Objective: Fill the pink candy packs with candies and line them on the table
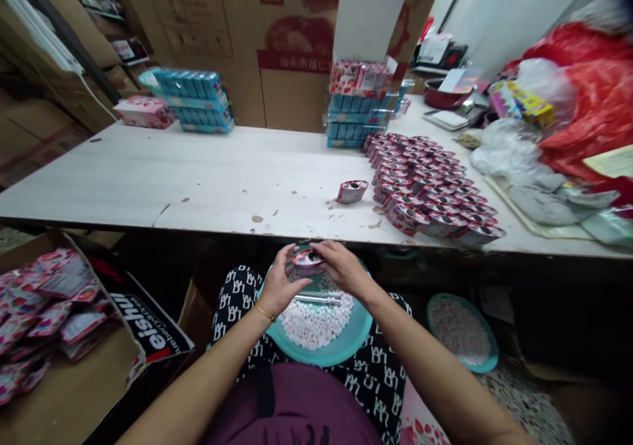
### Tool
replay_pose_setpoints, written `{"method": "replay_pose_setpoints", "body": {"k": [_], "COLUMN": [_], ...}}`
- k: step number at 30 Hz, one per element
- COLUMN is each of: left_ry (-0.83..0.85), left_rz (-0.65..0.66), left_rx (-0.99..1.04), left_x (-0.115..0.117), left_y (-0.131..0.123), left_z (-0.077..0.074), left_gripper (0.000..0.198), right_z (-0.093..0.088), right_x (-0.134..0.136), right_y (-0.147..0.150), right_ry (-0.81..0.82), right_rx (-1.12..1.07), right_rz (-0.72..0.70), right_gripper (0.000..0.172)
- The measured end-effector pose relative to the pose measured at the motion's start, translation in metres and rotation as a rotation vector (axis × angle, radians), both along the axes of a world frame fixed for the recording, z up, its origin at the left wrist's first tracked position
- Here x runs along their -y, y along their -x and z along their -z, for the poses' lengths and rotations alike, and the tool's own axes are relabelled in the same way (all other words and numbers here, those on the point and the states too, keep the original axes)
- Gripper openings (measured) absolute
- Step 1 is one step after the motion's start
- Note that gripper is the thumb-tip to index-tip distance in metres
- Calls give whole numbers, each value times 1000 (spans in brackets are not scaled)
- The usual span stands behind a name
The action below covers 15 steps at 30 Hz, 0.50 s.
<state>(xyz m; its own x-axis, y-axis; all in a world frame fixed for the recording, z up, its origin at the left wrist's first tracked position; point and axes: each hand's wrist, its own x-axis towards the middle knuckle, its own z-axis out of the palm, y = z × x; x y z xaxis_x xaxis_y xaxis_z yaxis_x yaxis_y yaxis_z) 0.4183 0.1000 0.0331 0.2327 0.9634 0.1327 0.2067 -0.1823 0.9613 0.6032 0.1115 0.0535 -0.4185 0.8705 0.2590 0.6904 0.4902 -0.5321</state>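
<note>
A small pink-and-red oval carton (307, 261) with a dark hole in its upper end sits between the fingers of the left hand (281, 287) and right hand (342, 268), both holding it above a round teal basin (324, 358). In the basin lie small, pale, rounded pellets (316, 326) and a shiny straight tube (319, 298); to the left, an open cardboard box (74, 372) holds flattened glossy printed packets (59, 293), while similar oval cartons (425, 188) stand packed in rows on the chipped white table (237, 175).

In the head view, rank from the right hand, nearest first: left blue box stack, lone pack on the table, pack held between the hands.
1. Held pack: touching the right hand.
2. Lone pack: ahead, on the table.
3. Left blue stack: back left.
</note>
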Motion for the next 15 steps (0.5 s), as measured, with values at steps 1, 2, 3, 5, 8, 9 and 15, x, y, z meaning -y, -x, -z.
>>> {"method": "replay_pose_setpoints", "body": {"k": [1,2,3,5,8,9,15], "left_ry": [5,9,9,-13,-127,-179,-30], "left_rz": [-11,-19,-27,-67,-281,-408,-1142], "left_rx": [39,61,71,90,114,92,-535], "left_x": [-2,-4,-6,-10,-15,-16,20], "left_y": [-1,1,4,20,72,99,293], "left_z": [-6,-11,-15,-22,-25,-25,2], "left_gripper": [68,69,66,56,51,50,37], "right_z": [-6,-11,-14,-17,-17,-16,52], "right_x": [-15,-31,-48,-77,-92,-86,11], "right_y": [-13,-28,-43,-70,-89,-87,-35], "right_ry": [-24,-43,-51,-61,-171,-218,222], "right_rx": [20,41,61,83,89,90,397], "right_rz": [38,89,145,249,385,429,76], "right_gripper": [45,45,44,43,42,41,30]}}
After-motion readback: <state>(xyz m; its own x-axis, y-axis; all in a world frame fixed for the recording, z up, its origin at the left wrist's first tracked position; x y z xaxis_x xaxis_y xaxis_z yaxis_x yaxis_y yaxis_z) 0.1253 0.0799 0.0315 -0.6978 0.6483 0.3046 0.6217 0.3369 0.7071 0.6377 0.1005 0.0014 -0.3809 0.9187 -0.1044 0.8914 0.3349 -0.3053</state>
